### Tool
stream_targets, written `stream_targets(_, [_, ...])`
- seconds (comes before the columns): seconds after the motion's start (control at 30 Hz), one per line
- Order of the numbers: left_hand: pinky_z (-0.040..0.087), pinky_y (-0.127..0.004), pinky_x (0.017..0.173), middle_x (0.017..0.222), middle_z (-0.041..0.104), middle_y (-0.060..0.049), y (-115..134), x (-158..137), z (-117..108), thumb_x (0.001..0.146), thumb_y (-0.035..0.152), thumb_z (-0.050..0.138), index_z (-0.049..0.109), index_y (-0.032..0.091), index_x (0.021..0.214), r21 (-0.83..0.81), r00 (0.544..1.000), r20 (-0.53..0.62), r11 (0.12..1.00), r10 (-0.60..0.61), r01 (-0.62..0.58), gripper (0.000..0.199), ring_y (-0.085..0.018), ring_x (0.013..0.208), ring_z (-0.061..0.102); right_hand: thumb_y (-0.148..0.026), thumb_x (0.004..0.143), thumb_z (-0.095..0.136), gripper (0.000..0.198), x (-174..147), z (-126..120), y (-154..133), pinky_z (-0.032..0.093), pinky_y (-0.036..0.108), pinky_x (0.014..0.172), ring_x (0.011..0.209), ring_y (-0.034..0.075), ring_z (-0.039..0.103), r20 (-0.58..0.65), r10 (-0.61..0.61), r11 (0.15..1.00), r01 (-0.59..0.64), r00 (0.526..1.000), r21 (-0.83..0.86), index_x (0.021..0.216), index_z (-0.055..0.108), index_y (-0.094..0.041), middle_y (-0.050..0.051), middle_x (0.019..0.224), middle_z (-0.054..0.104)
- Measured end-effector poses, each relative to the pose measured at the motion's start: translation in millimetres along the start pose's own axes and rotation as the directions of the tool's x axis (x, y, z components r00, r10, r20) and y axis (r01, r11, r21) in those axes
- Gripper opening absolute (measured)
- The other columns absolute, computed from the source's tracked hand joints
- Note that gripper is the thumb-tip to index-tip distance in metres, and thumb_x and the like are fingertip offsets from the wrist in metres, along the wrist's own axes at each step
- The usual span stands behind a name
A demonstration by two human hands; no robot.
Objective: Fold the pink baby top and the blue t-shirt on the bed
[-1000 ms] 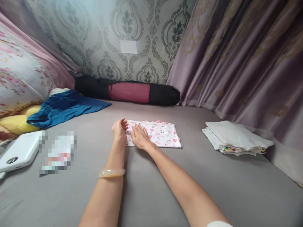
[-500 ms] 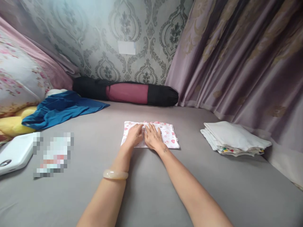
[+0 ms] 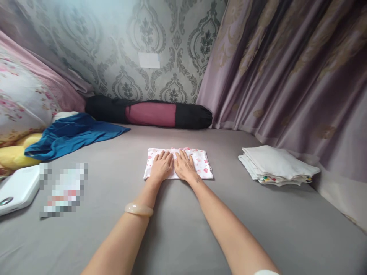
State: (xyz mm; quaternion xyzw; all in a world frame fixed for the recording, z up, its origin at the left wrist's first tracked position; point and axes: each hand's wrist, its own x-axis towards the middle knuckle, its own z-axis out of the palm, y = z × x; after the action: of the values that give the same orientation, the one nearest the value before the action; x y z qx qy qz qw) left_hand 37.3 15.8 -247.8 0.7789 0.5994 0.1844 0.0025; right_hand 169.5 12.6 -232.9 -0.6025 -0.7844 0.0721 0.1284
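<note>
White cloth printed with pink hearts and small flowers (image 3: 203, 162) lies folded into a flat oblong on the smooth grey sheet (image 3: 177, 229), plain to see from where I stand. Palm down on it, the left hand (image 3: 162, 165) covers the part left of the middle, its fingers stretched forward and only slightly apart, while the right hand (image 3: 185, 165) lies flat just beside it, fingers a little more fanned. The two thumbs come close together; whether they touch, I can't tell. Around the left forearm (image 3: 117, 240) sits a pale, cloudy, ring-shaped bangle (image 3: 139, 209). Well off to the right is a stack of folded white cloths (image 3: 279, 162), flecks of yellow, red and green showing in its lower layers. Over on the left I see a rumpled blue cloth (image 3: 71, 133) beside a soft yellow plush-looking thing (image 3: 17, 154), and nearer, a glossy white slab-shaped device (image 3: 20, 187) next to a flat item blurred into squares (image 3: 64, 189). Along the patterned grey wall (image 3: 114, 46) lies a long black bolster with a maroon middle (image 3: 150, 114), and a mauve curtain with gold motifs (image 3: 272, 76) hangs to the right
</note>
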Motion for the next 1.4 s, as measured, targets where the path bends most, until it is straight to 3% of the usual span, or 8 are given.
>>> stream_targets(0.23, [0.017, -0.06, 0.11, 0.152, 0.036, -0.012, 3.6, 1.5, 3.8, 0.096, 0.046, 0.029, 0.042, 0.023, 0.142, 0.096, 0.996, 0.072, 0.995, -0.043, 0.036, 0.053, -0.038, 0.142, 0.023, -0.039, 0.098, 0.026, 0.055, -6.0, -9.1, 24.8, 0.005, 0.049, 0.116, 0.145, 0.025, 0.016, -0.055, 0.118, 0.991, -0.122, 0.991, -0.059, 0.147, 0.034, -0.014, 0.012, 0.157, 0.024])
stream_targets(0.63, [0.019, -0.062, 0.108, 0.153, 0.034, -0.011, 4.4, 4.7, 5.6, 0.096, 0.05, 0.024, 0.038, 0.024, 0.144, 0.14, 0.988, 0.137, 0.989, -0.07, 0.051, 0.056, -0.039, 0.14, 0.025, -0.037, 0.098, 0.025, 0.054, -7.0, -6.2, 34.5, 0.008, 0.049, 0.116, 0.144, 0.023, 0.017, -0.067, 0.119, 0.992, -0.122, 0.991, -0.042, 0.146, 0.037, -0.015, 0.01, 0.156, 0.026])
stream_targets(0.77, [0.028, -0.059, 0.103, 0.151, 0.037, -0.012, -1.4, 6.9, -2.1, 0.095, 0.048, 0.029, 0.042, 0.025, 0.141, 0.165, 0.99, 0.139, 0.986, 0.0, -0.023, 0.052, -0.038, 0.136, 0.031, -0.036, 0.098, 0.024, 0.054, -9.2, -11.1, 46.3, 0.01, 0.044, 0.116, 0.144, 0.023, 0.019, -0.069, 0.102, 0.993, -0.105, 0.992, -0.046, 0.146, 0.036, -0.013, 0.011, 0.156, 0.028])
stream_targets(0.9, [0.034, -0.049, 0.101, 0.141, 0.048, -0.01, -18.1, 11.7, -13.1, 0.097, 0.043, 0.027, 0.047, 0.029, 0.134, 0.097, 0.982, 0.143, 0.986, 0.119, -0.134, 0.044, -0.029, 0.126, 0.044, -0.036, 0.098, 0.025, 0.056, -13.3, -17.4, 62.2, 0.008, 0.046, 0.116, 0.144, 0.025, 0.018, -0.081, 0.189, 0.977, -0.195, 0.979, -0.082, 0.147, 0.032, -0.009, 0.012, 0.155, 0.027])
stream_targets(1.07, [0.02, -0.05, 0.112, 0.151, 0.035, -0.017, -33.5, 12.5, -9.3, 0.097, 0.044, 0.025, 0.039, 0.016, 0.141, 0.108, 0.991, 0.131, 0.993, 0.035, -0.05, 0.054, -0.031, 0.14, 0.028, -0.036, 0.098, 0.024, 0.057, -15.0, -17.5, 70.6, 0.01, 0.044, 0.115, 0.143, 0.023, 0.019, -0.074, 0.194, 0.976, -0.2, 0.978, -0.09, 0.149, 0.028, -0.009, 0.012, 0.155, 0.028])
stream_targets(1.17, [0.018, -0.053, 0.112, 0.15, 0.036, -0.017, -32.4, 11.8, -7.8, 0.097, 0.044, 0.025, 0.038, 0.015, 0.141, 0.094, 0.988, 0.154, 0.995, 0.028, -0.043, 0.055, -0.032, 0.141, 0.027, -0.034, 0.097, 0.027, 0.054, -13.4, -18.1, 70.9, 0.014, 0.043, 0.113, 0.141, 0.023, 0.023, -0.105, 0.179, 0.976, -0.189, 0.978, -0.103, 0.146, 0.035, -0.01, 0.012, 0.153, 0.033])
stream_targets(1.27, [0.016, -0.055, 0.111, 0.14, 0.049, -0.016, -31.7, 17.4, -14.0, 0.096, 0.039, 0.031, 0.049, 0.02, 0.13, -0.03, 0.992, 0.126, 0.999, 0.029, -0.025, 0.044, -0.03, 0.135, 0.037, -0.031, 0.097, 0.029, 0.047, -9.2, -23.8, 72.6, 0.02, 0.041, 0.109, 0.132, 0.025, 0.035, -0.126, 0.146, 0.977, -0.163, 0.981, -0.14, 0.136, 0.048, -0.013, 0.013, 0.143, 0.047])
stream_targets(1.4, [0.02, -0.053, 0.109, 0.111, 0.068, -0.013, -42.6, 43.5, -24.5, 0.085, 0.028, 0.049, 0.066, 0.022, 0.094, -0.298, 0.99, 0.132, 0.951, -0.042, 0.08, 0.02, -0.028, 0.111, 0.058, -0.025, 0.097, 0.028, 0.04, 3.7, -38.5, 80.5, 0.031, 0.038, 0.098, 0.115, 0.026, 0.047, -0.065, 0.138, 0.971, -0.148, 0.988, -0.187, 0.12, 0.061, -0.018, 0.013, 0.124, 0.059])
